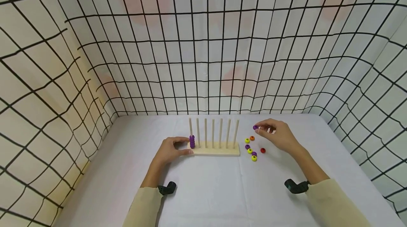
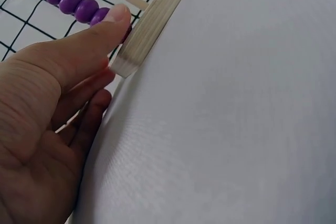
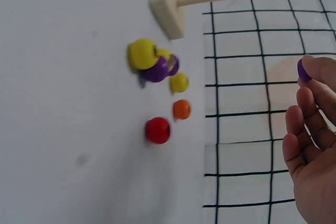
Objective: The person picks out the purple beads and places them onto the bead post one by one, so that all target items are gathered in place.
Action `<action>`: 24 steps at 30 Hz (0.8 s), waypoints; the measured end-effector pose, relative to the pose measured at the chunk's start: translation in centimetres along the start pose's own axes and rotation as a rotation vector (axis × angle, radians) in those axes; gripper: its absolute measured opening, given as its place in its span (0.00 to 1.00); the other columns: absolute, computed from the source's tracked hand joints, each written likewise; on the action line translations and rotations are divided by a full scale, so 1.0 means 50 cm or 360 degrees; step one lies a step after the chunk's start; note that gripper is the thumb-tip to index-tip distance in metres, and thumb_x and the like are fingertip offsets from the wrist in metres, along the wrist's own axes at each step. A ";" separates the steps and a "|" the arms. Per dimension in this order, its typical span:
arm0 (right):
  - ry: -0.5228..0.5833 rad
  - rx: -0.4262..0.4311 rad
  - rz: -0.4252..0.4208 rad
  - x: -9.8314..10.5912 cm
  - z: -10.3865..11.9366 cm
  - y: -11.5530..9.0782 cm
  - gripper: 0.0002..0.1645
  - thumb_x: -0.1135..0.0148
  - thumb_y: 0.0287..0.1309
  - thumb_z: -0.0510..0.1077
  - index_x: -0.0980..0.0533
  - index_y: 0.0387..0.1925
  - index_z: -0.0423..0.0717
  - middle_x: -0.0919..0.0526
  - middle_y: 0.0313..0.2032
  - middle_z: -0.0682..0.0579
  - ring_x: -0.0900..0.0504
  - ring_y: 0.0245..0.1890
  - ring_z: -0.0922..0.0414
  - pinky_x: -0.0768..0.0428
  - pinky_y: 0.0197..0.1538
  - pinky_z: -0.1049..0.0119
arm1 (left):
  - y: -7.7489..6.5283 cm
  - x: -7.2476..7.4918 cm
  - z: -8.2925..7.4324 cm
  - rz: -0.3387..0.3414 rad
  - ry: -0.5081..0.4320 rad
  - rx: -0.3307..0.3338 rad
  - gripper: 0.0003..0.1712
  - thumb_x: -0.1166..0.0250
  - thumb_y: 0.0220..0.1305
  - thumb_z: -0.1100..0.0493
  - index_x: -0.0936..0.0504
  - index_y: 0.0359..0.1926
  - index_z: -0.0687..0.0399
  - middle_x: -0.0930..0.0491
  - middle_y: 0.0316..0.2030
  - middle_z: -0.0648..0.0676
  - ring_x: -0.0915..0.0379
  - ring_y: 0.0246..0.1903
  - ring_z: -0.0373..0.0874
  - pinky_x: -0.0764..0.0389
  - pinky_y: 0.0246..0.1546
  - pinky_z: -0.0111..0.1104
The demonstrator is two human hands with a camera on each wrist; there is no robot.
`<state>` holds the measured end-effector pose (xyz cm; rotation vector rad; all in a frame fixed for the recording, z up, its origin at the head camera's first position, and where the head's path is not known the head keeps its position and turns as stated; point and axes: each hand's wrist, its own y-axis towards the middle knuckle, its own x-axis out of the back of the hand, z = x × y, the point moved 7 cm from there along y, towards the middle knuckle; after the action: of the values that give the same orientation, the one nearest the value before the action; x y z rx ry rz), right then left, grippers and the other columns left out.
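A wooden peg rack (image 1: 216,152) with a row of upright pegs stands on the white cloth. My left hand (image 1: 167,151) grips its left end, the thumb (image 2: 113,24) at the front edge and the other fingers behind. Several purple beads (image 1: 192,141) are stacked on the leftmost peg; the other pegs are bare. To the right of the rack, my right hand (image 1: 279,136) pinches a purple bead (image 3: 304,70) between thumb and forefinger, raised above the cloth. Its other fingers are loosely bent in the right wrist view.
Loose beads lie between the rack and my right hand: yellow beads (image 1: 254,158), purple beads (image 1: 247,146), an orange bead (image 1: 252,138) and a red bead (image 1: 263,150). Black netting (image 1: 208,62) over pale cloth walls rises behind the table and at both sides.
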<state>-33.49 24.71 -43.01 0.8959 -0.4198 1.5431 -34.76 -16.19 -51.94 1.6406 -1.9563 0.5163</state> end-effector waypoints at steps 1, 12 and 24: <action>-0.0002 0.0006 0.0006 0.003 0.008 0.002 0.18 0.31 0.66 0.56 0.16 0.52 0.51 0.17 0.37 0.54 0.26 0.40 0.54 0.24 0.40 0.67 | 0.000 0.000 0.000 0.0000 -0.0009 0.0003 0.31 0.16 0.47 0.43 0.12 0.55 0.38 0.15 0.59 0.49 0.24 0.66 0.52 0.29 0.70 0.52; 0.0024 0.0091 -0.0033 0.030 0.057 0.022 0.17 0.31 0.67 0.55 0.15 0.52 0.52 0.18 0.37 0.54 0.26 0.41 0.55 0.25 0.40 0.67 | 0.003 -0.003 0.000 -0.0011 0.0027 0.0035 0.30 0.17 0.47 0.41 0.10 0.53 0.40 0.14 0.58 0.49 0.23 0.65 0.52 0.29 0.69 0.52; 0.0068 0.0186 -0.0061 0.056 0.143 0.050 0.19 0.32 0.67 0.57 0.16 0.53 0.52 0.18 0.38 0.54 0.26 0.42 0.55 0.24 0.40 0.66 | 0.002 -0.003 0.002 0.0034 0.0032 0.0054 0.32 0.17 0.48 0.43 0.12 0.56 0.40 0.16 0.60 0.50 0.26 0.67 0.52 0.31 0.72 0.51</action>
<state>-33.63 20.97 -35.84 0.9540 -0.2821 1.5611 -34.84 -16.10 -52.11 1.6303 -1.9629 0.5747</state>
